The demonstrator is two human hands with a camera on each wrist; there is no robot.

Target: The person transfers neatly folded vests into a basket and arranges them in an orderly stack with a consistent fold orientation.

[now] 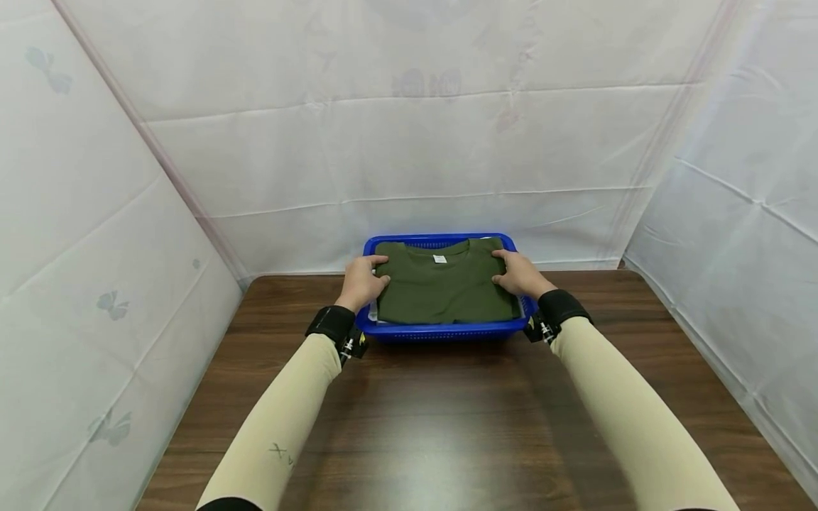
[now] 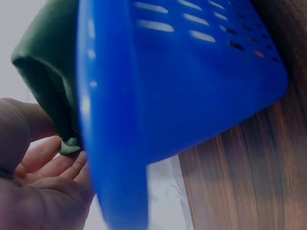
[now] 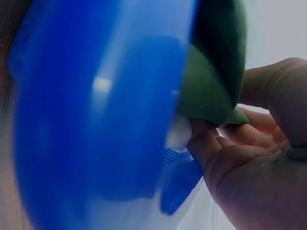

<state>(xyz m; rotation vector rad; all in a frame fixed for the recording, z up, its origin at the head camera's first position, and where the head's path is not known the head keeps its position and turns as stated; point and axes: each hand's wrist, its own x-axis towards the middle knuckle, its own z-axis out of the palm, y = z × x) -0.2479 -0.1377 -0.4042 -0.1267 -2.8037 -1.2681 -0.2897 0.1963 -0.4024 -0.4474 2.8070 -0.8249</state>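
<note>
Garment: a folded olive-green cotton T-shirt [image 1: 445, 291] with a small white neck label lies on top of the stack in the basket, collar toward the far wall, filling most of the opening.
Basket: a blue rectangular plastic basket with slotted walls [image 1: 441, 331] stands on the dark brown wooden desk [image 1: 447, 419], at its far edge, just before the white cloth backdrop [image 1: 409, 156].
Left hand: the left hand [image 1: 362, 282] is at the shirt's left edge; in the head view the thumb lies on top of the fabric and the fingers go down beside the fold. The left wrist view shows the fingers [image 2: 53, 160] curled beneath the green edge, so the grip is closed round the shirt's side.
Right hand: the right hand [image 1: 520, 275] mirrors it on the shirt's right edge, thumb on top; the right wrist view shows its fingers [image 3: 211, 146] tucked under the green fold, just inside the basket's rim, holding the cloth.
Shirt relative to grip: the garment spans between the two hands, each side edge pinched between thumb above and fingers below.
Under the shirt: a strip of white fabric [image 1: 373, 310] shows below its left edge.
Sleeves: beige sleeves with black wrist straps cover both forearms.
</note>
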